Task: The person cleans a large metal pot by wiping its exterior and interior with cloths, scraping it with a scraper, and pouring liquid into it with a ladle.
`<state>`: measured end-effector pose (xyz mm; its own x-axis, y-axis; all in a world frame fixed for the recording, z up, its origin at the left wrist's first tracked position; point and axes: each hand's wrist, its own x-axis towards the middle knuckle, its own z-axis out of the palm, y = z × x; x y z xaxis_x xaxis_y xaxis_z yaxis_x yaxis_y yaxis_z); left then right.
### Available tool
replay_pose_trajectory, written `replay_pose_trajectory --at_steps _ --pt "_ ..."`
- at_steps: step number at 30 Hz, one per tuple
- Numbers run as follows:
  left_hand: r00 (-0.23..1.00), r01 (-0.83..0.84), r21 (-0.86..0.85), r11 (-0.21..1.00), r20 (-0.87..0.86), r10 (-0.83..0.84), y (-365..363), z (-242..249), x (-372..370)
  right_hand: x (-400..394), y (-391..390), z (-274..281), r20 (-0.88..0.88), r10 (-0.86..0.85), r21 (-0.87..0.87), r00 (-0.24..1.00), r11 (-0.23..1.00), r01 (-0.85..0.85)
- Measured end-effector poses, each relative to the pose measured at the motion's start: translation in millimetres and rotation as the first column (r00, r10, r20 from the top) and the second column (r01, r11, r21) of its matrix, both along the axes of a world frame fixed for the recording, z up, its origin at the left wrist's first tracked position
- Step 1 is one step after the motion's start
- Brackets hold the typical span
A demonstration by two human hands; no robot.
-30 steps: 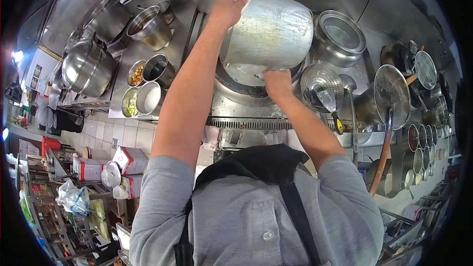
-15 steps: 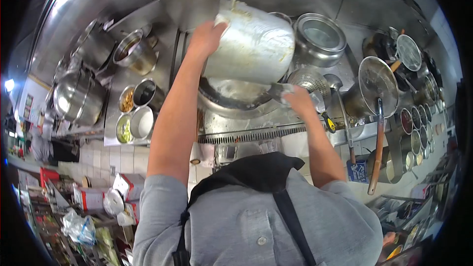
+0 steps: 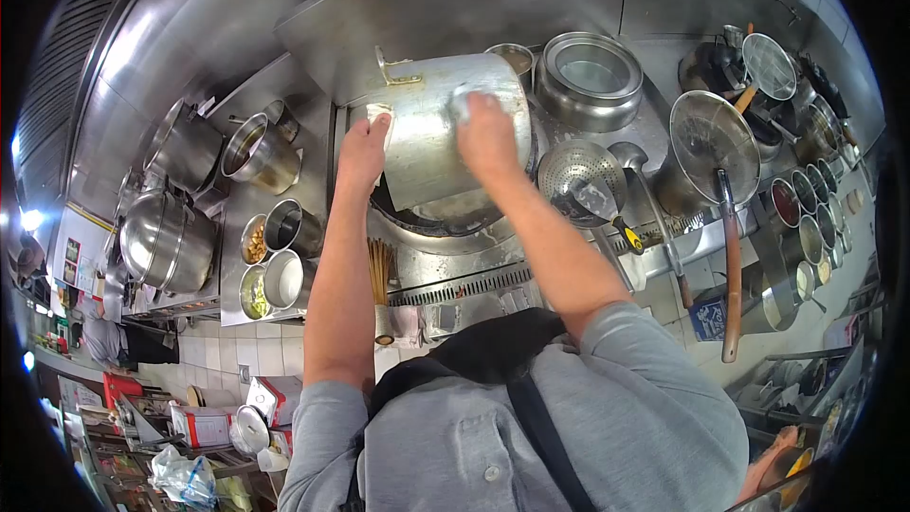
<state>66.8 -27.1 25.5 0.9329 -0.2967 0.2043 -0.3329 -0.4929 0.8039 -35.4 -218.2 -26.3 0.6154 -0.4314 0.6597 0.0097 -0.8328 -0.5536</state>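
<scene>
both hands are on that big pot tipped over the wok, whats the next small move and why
Probably keep the big pot steady and tipped a moment longer. The left hand grips its rim with a cloth, the right hand presses on its side, and its mouth faces down toward the wok. Whether anything is left inside cannot be seen, so holding before righting it seems safest.

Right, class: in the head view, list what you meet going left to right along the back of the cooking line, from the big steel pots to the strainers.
Large steel pots → small containers → left hand → tipped aluminium stockpot → right hand → round steel tin → mesh strainer → sauce pots.
</scene>
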Motion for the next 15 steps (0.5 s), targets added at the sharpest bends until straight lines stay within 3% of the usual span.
replay_pose_trajectory --at_steps 4,7,10,11,13,15 --pt "0.985 0.069 -0.117 0.991 -0.153 -0.086 7 -3 -2 -17 25 -3 0.041 0.196 -0.133 0.980 0.973 -0.190" --pt "0.976 0.080 -0.215 0.973 -0.179 -0.120 6 -14 9 -4 -59 2 0.130 -0.021 0.022 0.991 1.000 0.018" --pt "0.976 0.102 -0.166 0.981 -0.172 -0.130 5 -10 9 18 -70 6 -0.015 -0.089 0.078 0.996 0.993 0.090" --pt "0.975 0.097 -0.185 0.978 -0.178 -0.131 2 -8 7 28 -42 -4 0.041 -0.067 0.112 0.997 0.992 0.062" --pt "0.973 0.080 -0.216 0.973 -0.194 -0.123 2 -3 -1 16 13 -2 0.007 0.109 -0.049 0.994 0.993 -0.108" --pt "0.972 0.085 -0.163 0.983 -0.204 -0.118 7 -5 3 16 0 -6 0.024 0.127 -0.047 0.992 0.991 -0.126"
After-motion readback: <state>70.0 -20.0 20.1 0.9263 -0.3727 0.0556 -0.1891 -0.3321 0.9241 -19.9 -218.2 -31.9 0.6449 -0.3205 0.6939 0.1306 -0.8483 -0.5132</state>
